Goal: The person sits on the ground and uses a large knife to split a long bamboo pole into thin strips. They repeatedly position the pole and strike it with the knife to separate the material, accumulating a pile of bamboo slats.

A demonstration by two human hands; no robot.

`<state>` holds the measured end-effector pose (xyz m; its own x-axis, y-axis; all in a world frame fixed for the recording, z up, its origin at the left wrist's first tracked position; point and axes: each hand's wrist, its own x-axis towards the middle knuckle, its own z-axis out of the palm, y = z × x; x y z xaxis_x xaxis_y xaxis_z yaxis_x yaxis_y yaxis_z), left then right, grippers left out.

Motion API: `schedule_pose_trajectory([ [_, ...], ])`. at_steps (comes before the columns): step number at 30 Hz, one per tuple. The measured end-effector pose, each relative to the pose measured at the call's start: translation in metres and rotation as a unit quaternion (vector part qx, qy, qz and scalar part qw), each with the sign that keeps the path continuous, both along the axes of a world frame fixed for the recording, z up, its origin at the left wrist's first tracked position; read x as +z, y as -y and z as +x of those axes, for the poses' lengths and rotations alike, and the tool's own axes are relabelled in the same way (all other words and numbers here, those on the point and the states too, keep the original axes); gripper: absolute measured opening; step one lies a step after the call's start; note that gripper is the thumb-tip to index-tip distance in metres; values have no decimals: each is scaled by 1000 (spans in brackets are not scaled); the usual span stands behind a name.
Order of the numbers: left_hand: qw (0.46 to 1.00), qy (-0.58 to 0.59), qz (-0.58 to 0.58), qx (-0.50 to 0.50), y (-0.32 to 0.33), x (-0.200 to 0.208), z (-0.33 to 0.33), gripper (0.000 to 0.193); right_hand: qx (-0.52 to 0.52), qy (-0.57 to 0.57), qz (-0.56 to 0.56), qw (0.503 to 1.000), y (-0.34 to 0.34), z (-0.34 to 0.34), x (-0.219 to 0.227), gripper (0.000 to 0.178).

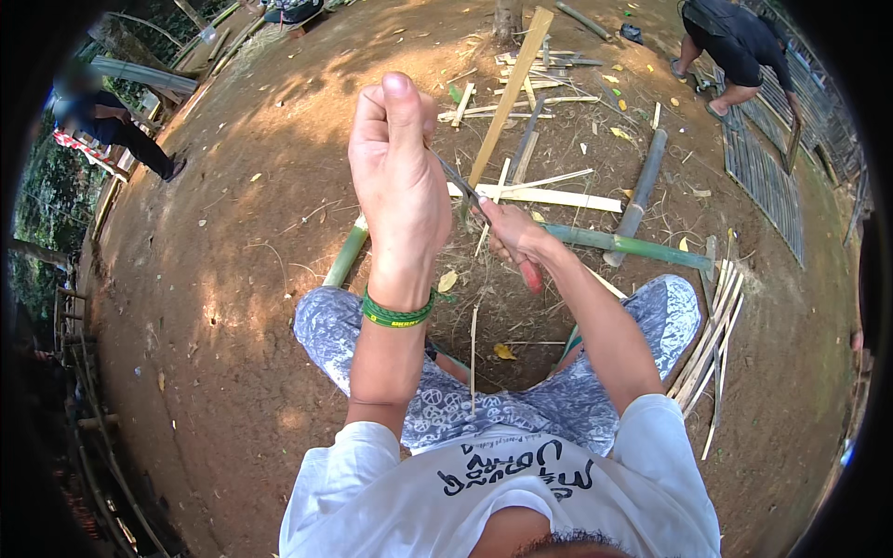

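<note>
My right hand [512, 231] is closed round the red handle of a knife [456, 177], whose dark blade points up and left toward my left hand. My left hand [398, 163] is raised and closed, its thumb pointing up. Its palm side is hidden, so I cannot tell what it grips or whether it touches the blade tip. A long, flat bamboo strip [508, 98] rises away from me, its near end at the blade beside my right fingers. Behind my right hand, a pale split bamboo piece [567, 197] lies crosswise.
Green bamboo poles [642, 245] [346, 253] and a grey pole [642, 191] lie ahead. Thin strips [712, 344] are bundled at my right; offcuts [530, 88] litter the far ground. One person [739, 46] bends near a slatted bamboo panel [767, 172]; another [102, 121] is at far left.
</note>
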<state>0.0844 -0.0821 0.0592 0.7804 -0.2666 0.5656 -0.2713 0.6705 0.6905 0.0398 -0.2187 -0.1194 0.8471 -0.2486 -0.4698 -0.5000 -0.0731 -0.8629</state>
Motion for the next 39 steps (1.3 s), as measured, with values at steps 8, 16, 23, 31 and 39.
schedule_pose_trajectory([
  [8,999,-34,3,0,8,-2,0,36,59,53,-326,942,4,10,-19,62],
  [16,1000,-23,-13,1,0,-2,13,37,12,-13,-24,1000,20,26,-32,61],
  [23,999,-33,30,18,6,-4,10,38,30,130,-412,901,-1,28,-59,67],
  [31,999,-43,6,32,0,-2,15,40,31,-76,255,963,39,38,-29,62],
  [39,999,21,40,29,5,32,4,42,67,47,-322,943,19,39,-48,65],
])
